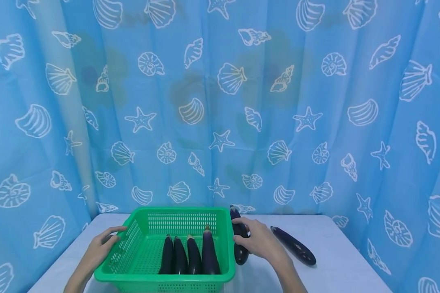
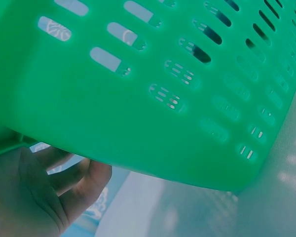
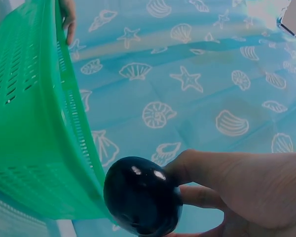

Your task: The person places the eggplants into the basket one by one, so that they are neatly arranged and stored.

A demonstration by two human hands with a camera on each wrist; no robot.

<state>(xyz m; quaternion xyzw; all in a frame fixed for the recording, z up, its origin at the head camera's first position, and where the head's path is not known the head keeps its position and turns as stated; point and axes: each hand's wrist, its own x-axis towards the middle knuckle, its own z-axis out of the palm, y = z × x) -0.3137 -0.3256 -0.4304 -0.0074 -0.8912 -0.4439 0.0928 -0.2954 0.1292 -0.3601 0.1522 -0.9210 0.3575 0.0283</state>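
Note:
At the right side of the green plastic basket (image 1: 183, 278), my right hand (image 1: 258, 240) grips a dark purple eggplant (image 1: 240, 255) between thumb and fingers. Its stem end points toward the curtain. In the right wrist view the rounded end of the eggplant (image 3: 140, 197) faces the camera, close beside the basket wall (image 3: 49, 123). My left hand (image 1: 100, 247) holds the basket's left rim, fingers over the edge. Part of that hand (image 2: 64, 190) shows below the basket wall (image 2: 113, 108) in the left wrist view. Several eggplants (image 1: 194, 258) lie side by side in the basket's right half, stems away from me.
Another eggplant (image 1: 293, 246) lies on the white table (image 1: 337, 260), to the right of my right hand. A blue curtain (image 1: 220, 114) with white seashell and starfish prints hangs behind the table and along both sides.

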